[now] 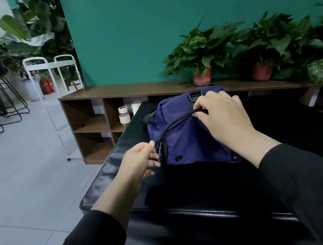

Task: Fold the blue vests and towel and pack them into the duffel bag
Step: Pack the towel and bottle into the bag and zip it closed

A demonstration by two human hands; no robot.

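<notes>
Duffel bag of navy-blue nylon (187,137): left hand (140,160) pinches its zipper pull (158,154), right hand (223,114) grips its black strap (176,122); a hard tug could snag fabric.

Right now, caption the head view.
Left hand pinches the bag's zipper; right hand grips its strap.

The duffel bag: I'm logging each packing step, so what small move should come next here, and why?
Probably draw the zipper along the top. The left hand pinches what looks like the zipper pull at the near end of the duffel bag, while the right hand holds the black handle, steadying it. No vests or towel show. Whether this opens or closes the bag cannot be told.
</notes>
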